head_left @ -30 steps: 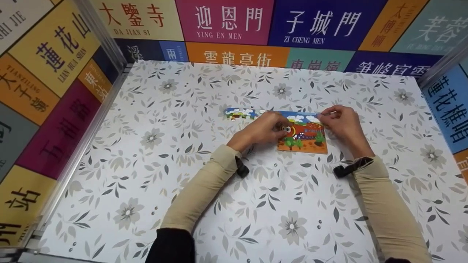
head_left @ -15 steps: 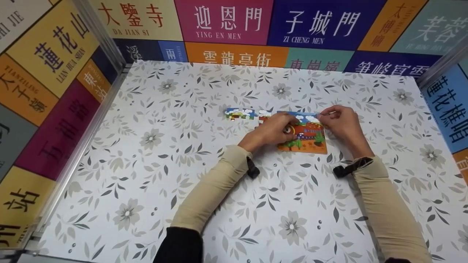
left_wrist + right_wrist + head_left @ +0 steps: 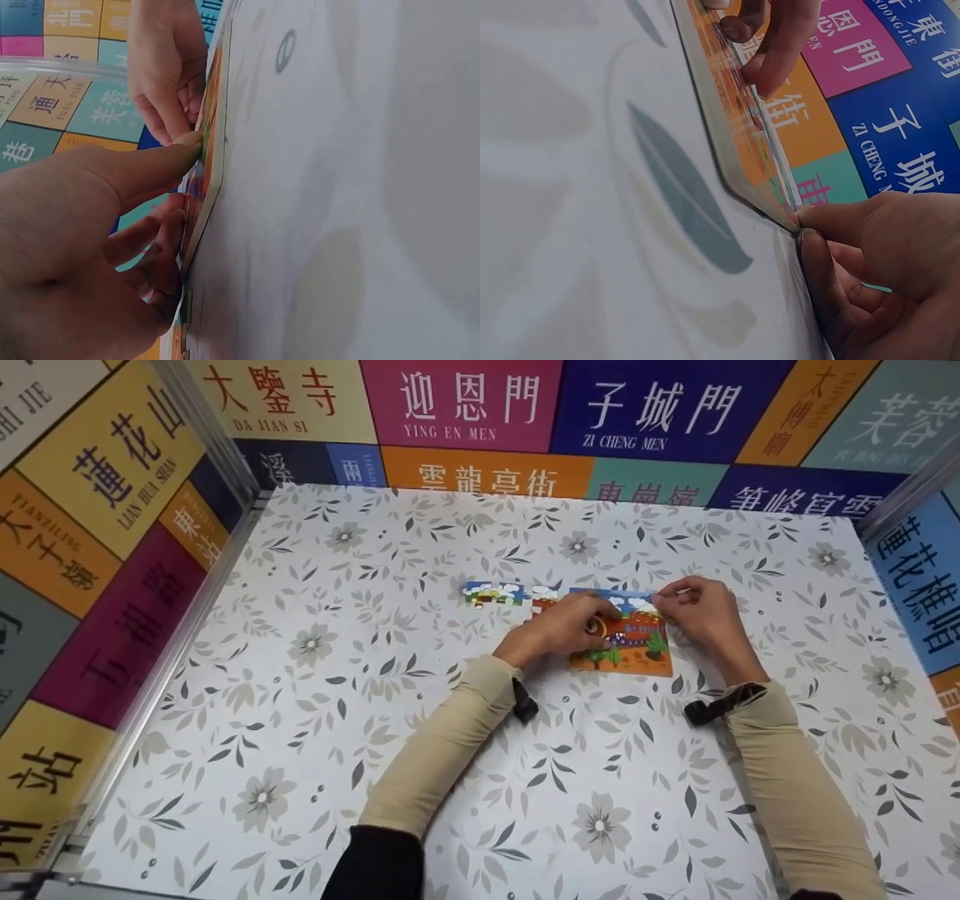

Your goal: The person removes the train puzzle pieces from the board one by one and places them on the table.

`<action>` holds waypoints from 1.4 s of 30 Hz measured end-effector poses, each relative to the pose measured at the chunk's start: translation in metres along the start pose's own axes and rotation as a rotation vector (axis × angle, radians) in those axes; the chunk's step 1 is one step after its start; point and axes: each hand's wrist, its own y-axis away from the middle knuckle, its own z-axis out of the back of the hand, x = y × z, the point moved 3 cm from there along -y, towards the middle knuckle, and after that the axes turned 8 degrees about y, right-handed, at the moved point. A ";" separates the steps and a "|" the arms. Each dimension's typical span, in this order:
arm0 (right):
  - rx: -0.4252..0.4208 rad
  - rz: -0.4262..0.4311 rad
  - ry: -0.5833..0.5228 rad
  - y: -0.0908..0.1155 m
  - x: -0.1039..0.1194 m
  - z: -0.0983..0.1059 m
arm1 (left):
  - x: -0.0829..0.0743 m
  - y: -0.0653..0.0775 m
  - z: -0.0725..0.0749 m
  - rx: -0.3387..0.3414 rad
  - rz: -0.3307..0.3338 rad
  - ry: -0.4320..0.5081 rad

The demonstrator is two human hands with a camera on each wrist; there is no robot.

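A small jigsaw puzzle [image 3: 637,661] with a red train, blue sky and orange ground lies on the patterned table. My left hand [image 3: 566,622] rests over its left part, thumb and fingertips apart on the picture, covering some of it. In the left wrist view, the left thumb [image 3: 169,157] lies nearly straight against the puzzle's face. My right hand [image 3: 701,604] pinches the upper right corner between thumb and index finger, as the right wrist view shows. Left of the puzzle lie a joined strip of puzzle pieces [image 3: 493,592] and another piece [image 3: 544,594], partly behind my left hand.
White floral paper covers the table [image 3: 300,735]. Coloured panels with Chinese lettering [image 3: 465,401] stand along the back and both sides. A metal rail [image 3: 176,630] runs down the table's left edge.
My left hand has moved right, from the puzzle's left edge onto the train's front, uncovering more of the pieces at left. The right hand has stayed at the corner.
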 end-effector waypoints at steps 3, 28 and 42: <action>-0.009 0.015 0.007 -0.001 0.000 0.000 | 0.000 -0.002 -0.001 0.006 0.004 0.002; 0.010 0.001 -0.026 -0.001 0.000 0.001 | -0.003 -0.004 -0.004 -0.016 0.076 -0.031; -0.004 0.034 -0.042 -0.002 -0.001 0.000 | 0.000 -0.002 -0.003 -0.072 0.021 -0.023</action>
